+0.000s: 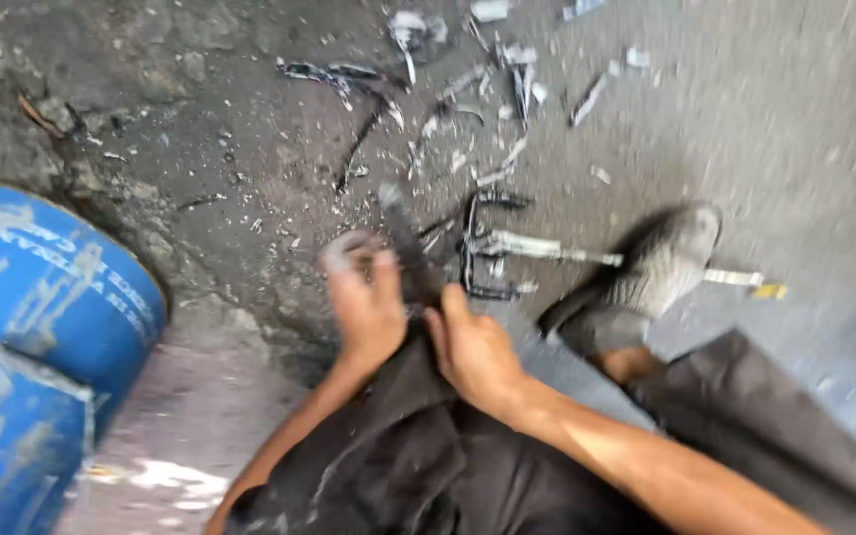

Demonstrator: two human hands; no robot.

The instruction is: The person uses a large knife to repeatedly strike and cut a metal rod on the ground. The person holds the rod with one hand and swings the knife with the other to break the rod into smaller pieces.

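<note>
On concrete floor (795, 119) | two hands (418, 327) gripping one dark strip (410, 260) | one shoe (646, 277)

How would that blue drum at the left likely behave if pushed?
The blue drum appears to lie on its side, curved wall on the ground, so it would probably roll. Its scuffed wall looks rigid, not floppy. Heaviness can't be judged; its contents are hidden.

A grey concrete floor (795, 119) carries everything. Far across it lie scattered black and pale scraps (468, 109). A blue drum (32, 327) stands at the near left, and a shoe (646, 277) rests on the right.
</note>
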